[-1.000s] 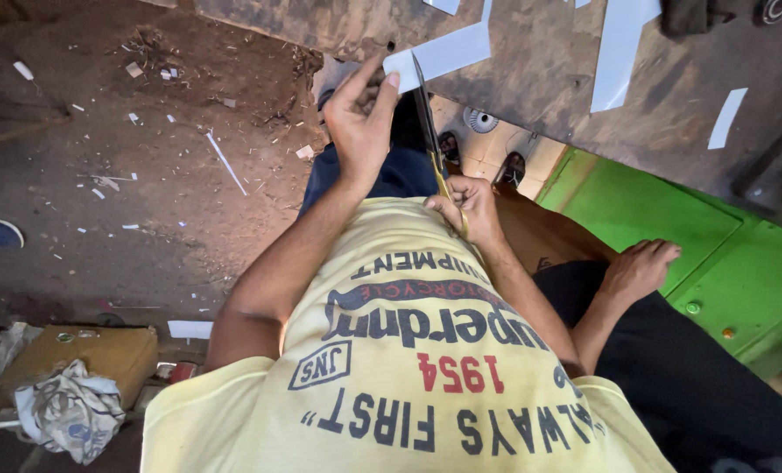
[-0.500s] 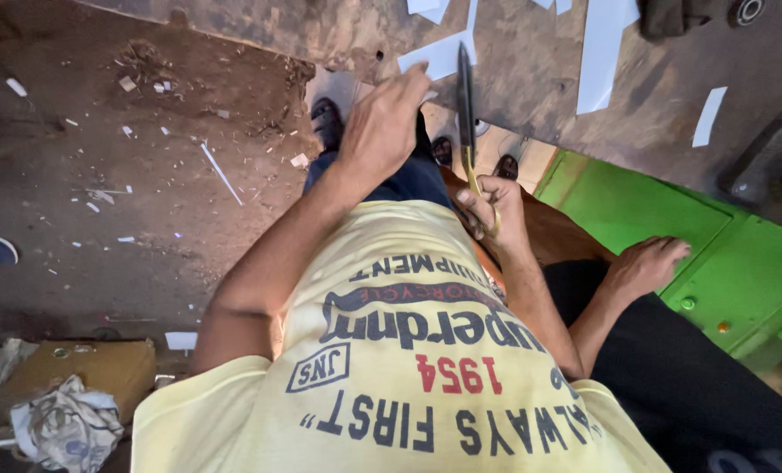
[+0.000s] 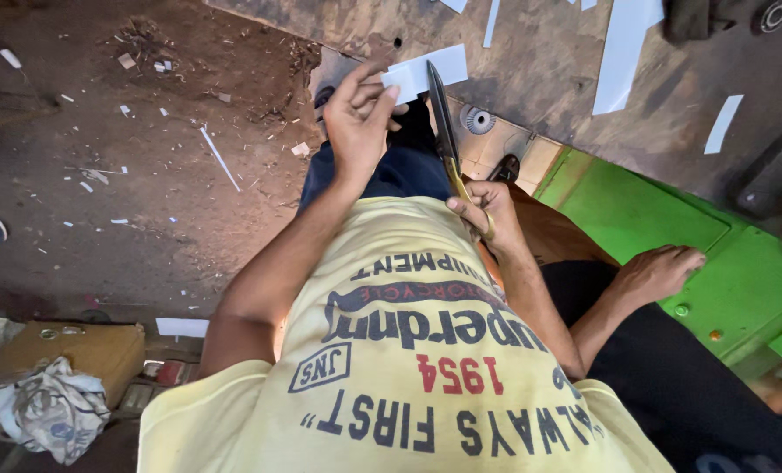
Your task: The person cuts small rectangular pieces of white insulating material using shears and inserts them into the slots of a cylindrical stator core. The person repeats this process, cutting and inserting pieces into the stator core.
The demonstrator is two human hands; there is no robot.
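Moved: left hand (image 3: pixel 356 118) now pinches white card (image 3: pixel 426 72) higher against shears (image 3: pixel 443 123).
Right hand (image 3: pixel 483 206): closed on shear handles.
Card: light, thin, bendy; hold near the cut.

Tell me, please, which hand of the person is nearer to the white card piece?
Left. The left hand pinches the white card piece at its edge; the right hand is lower down, gripping the shears by their handles.

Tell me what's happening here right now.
A person in a yellow printed T-shirt holds a small white rectangular sheet piece up in the left hand. The right hand grips long dark-bladed shears with yellow handles, blades against the sheet. Another person's hand rests on a green metal panel beside them.
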